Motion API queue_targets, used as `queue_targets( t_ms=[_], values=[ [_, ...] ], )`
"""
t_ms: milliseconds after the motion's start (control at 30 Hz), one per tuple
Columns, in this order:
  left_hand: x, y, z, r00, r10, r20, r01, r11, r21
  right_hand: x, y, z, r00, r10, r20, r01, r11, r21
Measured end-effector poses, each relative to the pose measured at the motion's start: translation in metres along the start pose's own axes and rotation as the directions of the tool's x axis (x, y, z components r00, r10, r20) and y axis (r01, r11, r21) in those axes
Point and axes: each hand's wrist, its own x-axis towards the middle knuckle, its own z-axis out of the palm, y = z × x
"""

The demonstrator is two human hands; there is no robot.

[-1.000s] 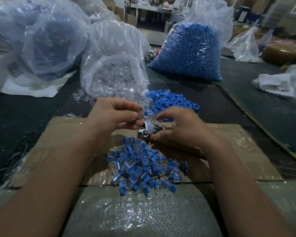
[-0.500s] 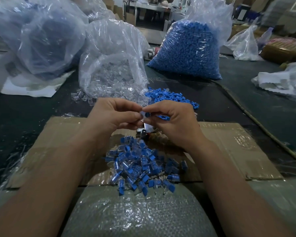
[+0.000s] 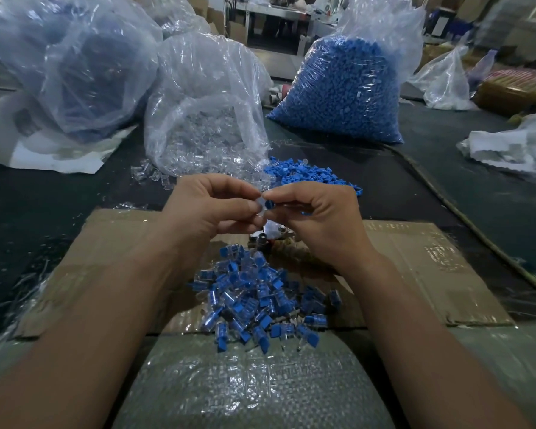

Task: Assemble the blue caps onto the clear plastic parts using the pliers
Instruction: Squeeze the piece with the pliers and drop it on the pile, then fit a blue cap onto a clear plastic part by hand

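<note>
Centrally, a blue cap (image 3: 270, 204) is being pinched in the fingertips of the right hand (image 3: 317, 219) and held against a clear plastic part (image 3: 260, 211), itself pinched by the left hand (image 3: 211, 207). Hand-fitting is judged to be in progress. The pliers (image 3: 268, 235) are lying beneath the hands, beyond the pile of finished pieces (image 3: 254, 300). They are probably being called for next, so that the cap is pressed home squarely.

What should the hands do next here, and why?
Probably push the blue cap onto the clear part: the right hand pinches the cap right against the part that the left hand pinches, and the pliers lie unheld on the cardboard below, so seating by hand likely comes first.
</note>
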Motion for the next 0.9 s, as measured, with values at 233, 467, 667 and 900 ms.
queue_targets(
  t_ms=[233,467,667,900],
  values=[
    [-0.0001,0.0003,0.0008,1.0,0.008,0.014,-0.008,1.0,0.013,0.0005,0.0001,-0.0006,1.0,-0.007,-0.001,0.007,1.0,-0.028],
    [-0.0005,0.0005,-0.0001,1.0,0.026,-0.015,-0.025,0.997,0.073,0.0006,0.0002,0.0012,0.998,-0.051,0.024,0.052,0.996,-0.067],
    [-0.0004,0.0003,-0.0003,1.0,0.019,-0.014,-0.018,0.998,0.064,0.0002,0.0007,0.0012,0.997,-0.065,0.033,0.068,0.994,-0.086],
    [0.0,-0.0006,0.0007,1.0,0.011,-0.022,-0.01,0.998,0.068,-0.0003,-0.0003,0.0008,0.997,-0.071,0.018,0.072,0.994,-0.088]
  ],
)
